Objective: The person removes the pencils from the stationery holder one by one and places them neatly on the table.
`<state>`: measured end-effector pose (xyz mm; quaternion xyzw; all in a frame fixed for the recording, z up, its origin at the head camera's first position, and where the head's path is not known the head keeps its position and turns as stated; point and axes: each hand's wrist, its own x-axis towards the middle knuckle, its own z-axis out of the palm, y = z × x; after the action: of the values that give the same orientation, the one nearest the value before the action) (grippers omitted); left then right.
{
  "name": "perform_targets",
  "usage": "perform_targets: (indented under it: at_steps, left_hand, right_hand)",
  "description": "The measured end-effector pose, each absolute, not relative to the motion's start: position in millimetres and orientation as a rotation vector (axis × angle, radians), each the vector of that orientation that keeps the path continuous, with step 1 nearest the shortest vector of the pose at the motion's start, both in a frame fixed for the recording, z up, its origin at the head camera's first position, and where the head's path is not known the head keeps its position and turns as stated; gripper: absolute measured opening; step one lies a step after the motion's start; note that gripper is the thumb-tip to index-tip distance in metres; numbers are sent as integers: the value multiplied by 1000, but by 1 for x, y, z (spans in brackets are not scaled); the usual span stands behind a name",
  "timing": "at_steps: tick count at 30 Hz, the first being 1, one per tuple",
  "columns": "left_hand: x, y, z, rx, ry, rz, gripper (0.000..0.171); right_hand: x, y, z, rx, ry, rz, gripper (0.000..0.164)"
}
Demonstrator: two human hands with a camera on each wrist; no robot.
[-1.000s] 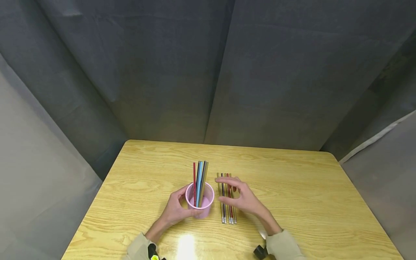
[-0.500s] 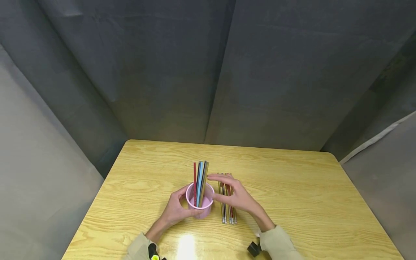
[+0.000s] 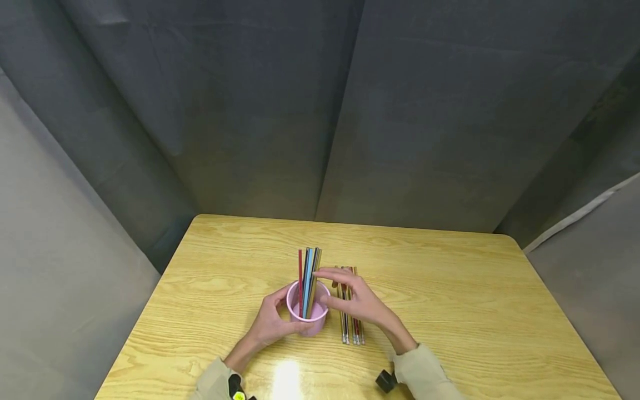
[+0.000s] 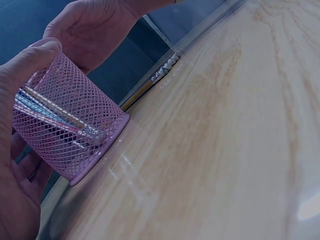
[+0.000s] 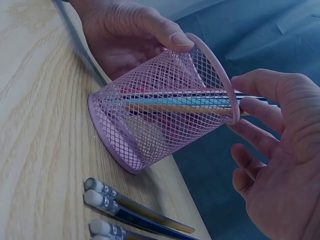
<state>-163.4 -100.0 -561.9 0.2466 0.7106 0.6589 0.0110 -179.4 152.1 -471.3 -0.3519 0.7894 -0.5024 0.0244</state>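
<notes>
At the near middle of the counter point(image 3: 450, 289), my left hand point(image 3: 270, 325) is wrapped around a pink mesh cup point(image 4: 75, 115), with the thumb across the near side by the rim and the fingers around the opposite side. My right hand point(image 3: 361, 300) is at the other side of the cup, fingers loosely curved and parted, with the fingertips at the rim and beside the upright pencils; whether they touch the pencils cannot be determined. The cup stands on its base, opening upward. Inside it, a bundle of pencils point(image 3: 308, 278) leans slightly and projects above the rim; light blue, dark and gold shafts lie close together, while a red pencil point(image 3: 300, 272) stands a little to their left. Just to the right of the cup, a row of loose pencils point(image 3: 345, 322) lies flat on the counter, roughly parallel, in gold, dark and red, with the metal-banded eraser ends point(image 5: 102, 200) toward me and the upper portion partly covered by my right hand. Beige sleeves point(image 3: 422, 372) cover my forearms, and a black device point(image 3: 385, 381) sits at my right wrist. Dark gray fabric point(image 3: 250, 111) hangs behind the counter, with lighter gray fabric point(image 3: 55, 222) at the left.
</notes>
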Motion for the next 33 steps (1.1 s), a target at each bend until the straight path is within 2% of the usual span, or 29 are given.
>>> perform_targets:
  at_steps: [10, 21, 33]
  left_hand:
    - [-164, -100, -564, 757, 2221, 2041, 84]
    - [-164, -101, -564, 767, 2228, 2051, 81]
    - [-164, -100, -563, 743, 2240, 2048, 80]
  right_hand:
    - [-177, 148, -465, -1077, 2436, -1524, 47]
    - [-193, 154, -502, -1069, 2483, -1541, 49]
    - [-196, 155, -501, -1066, 2537, -1594, 51]
